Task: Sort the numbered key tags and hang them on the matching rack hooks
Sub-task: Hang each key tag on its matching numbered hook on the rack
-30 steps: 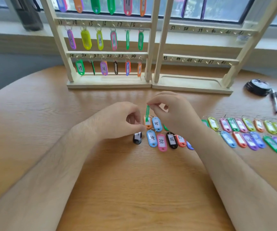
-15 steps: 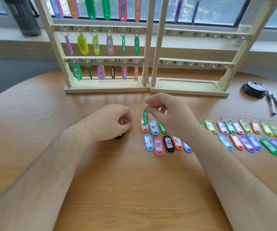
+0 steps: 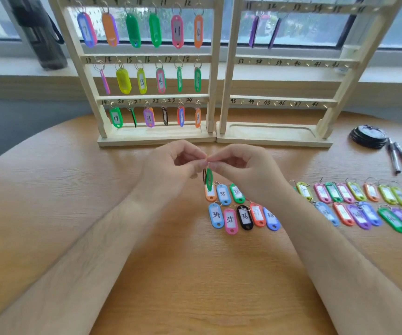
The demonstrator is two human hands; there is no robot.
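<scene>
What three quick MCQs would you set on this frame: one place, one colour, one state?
1. The dark bottle stands: A on the windowsill left of the racks; B beside the pens; C in a rack base.
2. Tag 36 on the table is: A yellow; B black; C white.
3. The green tag between left hand and right hand: A lies flat; B hangs on a hook; C dangles from pinching fingers.
A: it stands on the sill. B: its shell is black. C: it dangles beside a dark tag where both hands pinch.
</scene>
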